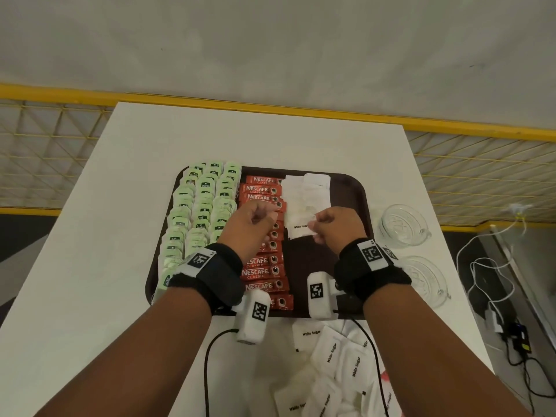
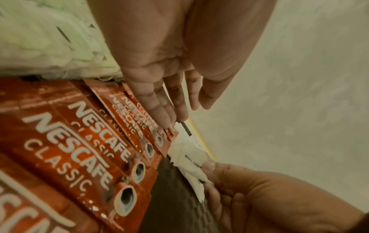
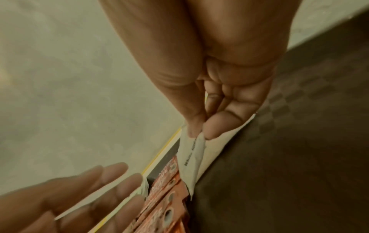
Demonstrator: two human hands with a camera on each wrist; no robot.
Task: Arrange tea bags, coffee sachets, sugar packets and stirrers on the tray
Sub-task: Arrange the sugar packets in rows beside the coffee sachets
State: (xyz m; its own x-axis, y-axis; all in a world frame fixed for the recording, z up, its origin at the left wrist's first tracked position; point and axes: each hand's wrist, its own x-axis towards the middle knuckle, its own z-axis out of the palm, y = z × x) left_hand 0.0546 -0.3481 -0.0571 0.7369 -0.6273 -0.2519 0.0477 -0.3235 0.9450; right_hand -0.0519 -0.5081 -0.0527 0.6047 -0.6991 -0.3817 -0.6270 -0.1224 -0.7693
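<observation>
The right hand (image 1: 337, 225) pinches a white sugar packet (image 1: 301, 227) by its near edge between thumb and fingertips (image 3: 212, 127), holding it tilted so its far edge comes down at the front of the sugar column, just beside the coffee sachets (image 1: 264, 236). That edge grip probably lets the packet be slid into an overlapping row like its neighbours. The left hand (image 1: 252, 227) hovers over the coffee column holding nothing, its fingers (image 2: 165, 110) straight and close together in the wrist view (in the head view they look more loosely curled, so I would not press the point), likely waiting to steady the red sachets or to nudge the sugar straight. The dark tray (image 1: 355, 194) carries three columns: green tea bags (image 1: 198, 212) on its left, red sachets in the middle, white sugar begun at the far end. More sugar packets (image 1: 331, 368) lie loose on the white table (image 1: 90, 266) near the person, so the sugar step seems about half done. Two glass dishes (image 1: 403, 225) stand to the right of the tray; I see no stirrers.
</observation>
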